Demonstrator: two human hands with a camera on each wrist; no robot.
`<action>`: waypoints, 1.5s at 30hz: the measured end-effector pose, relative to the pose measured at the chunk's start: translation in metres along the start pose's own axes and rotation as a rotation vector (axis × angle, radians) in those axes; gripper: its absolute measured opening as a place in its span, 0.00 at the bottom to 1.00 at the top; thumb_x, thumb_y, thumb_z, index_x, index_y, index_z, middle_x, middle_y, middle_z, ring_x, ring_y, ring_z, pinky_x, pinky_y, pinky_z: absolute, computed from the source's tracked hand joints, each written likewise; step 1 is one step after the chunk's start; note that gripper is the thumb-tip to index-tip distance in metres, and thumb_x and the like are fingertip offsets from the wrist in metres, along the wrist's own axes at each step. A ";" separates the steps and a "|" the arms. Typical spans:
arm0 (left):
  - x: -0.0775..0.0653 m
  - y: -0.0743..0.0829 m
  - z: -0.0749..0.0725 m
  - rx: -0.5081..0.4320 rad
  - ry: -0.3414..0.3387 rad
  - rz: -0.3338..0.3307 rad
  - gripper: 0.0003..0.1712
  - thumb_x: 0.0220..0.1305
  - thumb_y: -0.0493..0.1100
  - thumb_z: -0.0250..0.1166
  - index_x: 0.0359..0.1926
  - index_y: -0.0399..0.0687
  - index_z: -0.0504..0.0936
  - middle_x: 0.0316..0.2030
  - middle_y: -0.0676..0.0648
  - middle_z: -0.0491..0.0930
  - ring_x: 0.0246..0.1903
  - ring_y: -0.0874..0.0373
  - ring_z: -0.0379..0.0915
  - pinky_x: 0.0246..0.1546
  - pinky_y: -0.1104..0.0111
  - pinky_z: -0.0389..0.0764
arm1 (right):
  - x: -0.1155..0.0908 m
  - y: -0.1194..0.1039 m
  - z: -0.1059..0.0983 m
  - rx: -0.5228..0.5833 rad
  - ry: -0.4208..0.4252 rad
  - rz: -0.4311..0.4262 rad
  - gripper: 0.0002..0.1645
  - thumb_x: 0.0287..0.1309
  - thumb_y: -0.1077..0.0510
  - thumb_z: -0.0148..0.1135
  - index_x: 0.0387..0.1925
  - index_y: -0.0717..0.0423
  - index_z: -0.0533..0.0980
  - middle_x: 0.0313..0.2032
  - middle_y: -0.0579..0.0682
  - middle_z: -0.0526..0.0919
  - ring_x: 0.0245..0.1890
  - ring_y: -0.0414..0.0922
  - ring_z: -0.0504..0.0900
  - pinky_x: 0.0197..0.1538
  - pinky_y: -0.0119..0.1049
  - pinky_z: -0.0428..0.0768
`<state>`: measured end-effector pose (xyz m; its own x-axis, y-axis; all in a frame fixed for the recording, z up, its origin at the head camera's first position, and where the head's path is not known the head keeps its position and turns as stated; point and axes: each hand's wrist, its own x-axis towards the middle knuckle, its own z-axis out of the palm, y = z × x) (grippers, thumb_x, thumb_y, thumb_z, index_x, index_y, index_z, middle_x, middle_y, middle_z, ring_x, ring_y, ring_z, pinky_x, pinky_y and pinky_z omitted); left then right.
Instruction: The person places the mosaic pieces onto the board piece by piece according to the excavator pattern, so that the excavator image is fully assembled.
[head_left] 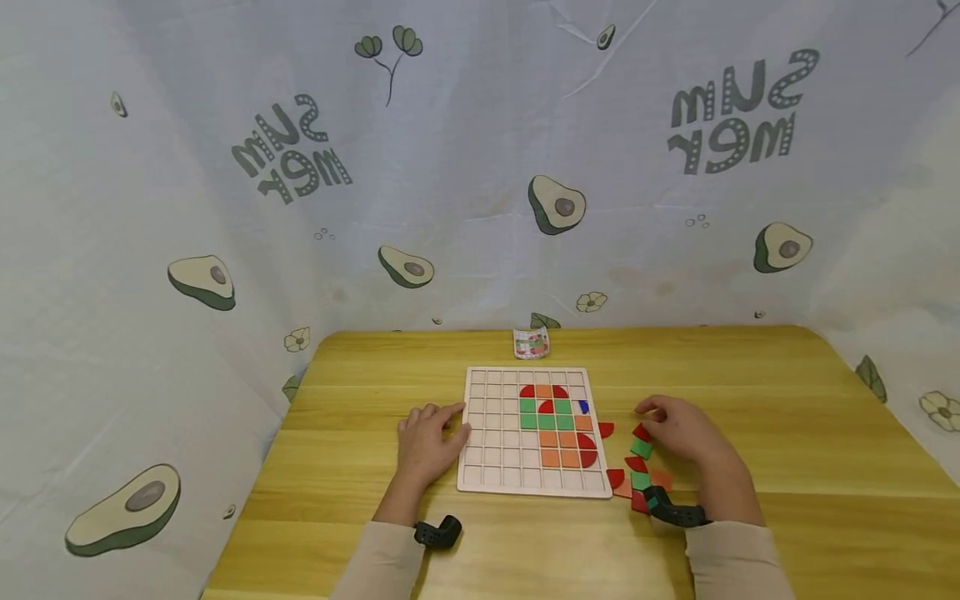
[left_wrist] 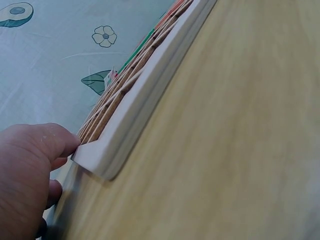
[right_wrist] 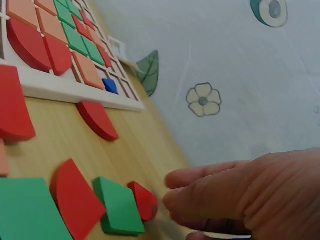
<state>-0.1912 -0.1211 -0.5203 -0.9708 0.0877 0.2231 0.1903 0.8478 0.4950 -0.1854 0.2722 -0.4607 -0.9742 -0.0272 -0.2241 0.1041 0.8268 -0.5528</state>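
Note:
A square wooden grid board [head_left: 498, 457] lies mid-table, with red, orange, green and blue pieces set in its right-hand cells. My left hand [head_left: 429, 442] rests at the board's left edge. In the left wrist view, the thumb [left_wrist: 62, 140] touches the rim near a corner. On the right, my right hand [head_left: 684, 427] hovers by a row of loose pieces, its fingertips right beside a small red piece [right_wrist: 143, 201]. Nothing shows between those fingers. Next to that piece lie a green square [right_wrist: 119, 206] and a red quarter-circle [right_wrist: 77, 200].
A small printed pattern card [head_left: 531, 343] stands at the table's back edge, behind the board. More loose pieces, among them an orange one [head_left: 662, 480] and a red quarter-round [head_left: 606, 429], lie right of the board. A patterned white curtain [head_left: 480, 275] hangs behind the table.

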 end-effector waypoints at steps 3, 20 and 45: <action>0.000 -0.001 -0.001 -0.001 0.006 0.008 0.24 0.66 0.58 0.64 0.61 0.63 0.84 0.34 0.56 0.77 0.37 0.58 0.65 0.44 0.59 0.62 | -0.001 0.003 -0.004 0.005 -0.027 0.000 0.15 0.66 0.58 0.60 0.51 0.60 0.79 0.41 0.60 0.81 0.39 0.52 0.76 0.42 0.46 0.77; -0.001 0.001 -0.002 -0.014 0.019 0.012 0.23 0.66 0.57 0.65 0.60 0.62 0.85 0.33 0.55 0.77 0.36 0.58 0.64 0.44 0.59 0.62 | 0.007 -0.026 0.029 0.010 -0.034 -0.085 0.14 0.60 0.56 0.71 0.46 0.56 0.81 0.36 0.53 0.80 0.35 0.48 0.75 0.36 0.39 0.76; -0.002 0.001 0.001 -0.008 0.021 0.009 0.23 0.66 0.58 0.65 0.60 0.64 0.84 0.34 0.55 0.79 0.36 0.57 0.65 0.44 0.59 0.62 | 0.007 -0.015 0.023 -0.019 0.029 0.001 0.19 0.59 0.50 0.72 0.44 0.60 0.79 0.36 0.56 0.79 0.35 0.50 0.75 0.37 0.41 0.76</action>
<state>-0.1897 -0.1198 -0.5212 -0.9657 0.0845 0.2454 0.2006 0.8430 0.4991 -0.1886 0.2469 -0.4727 -0.9796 -0.0104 -0.2005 0.1012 0.8372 -0.5375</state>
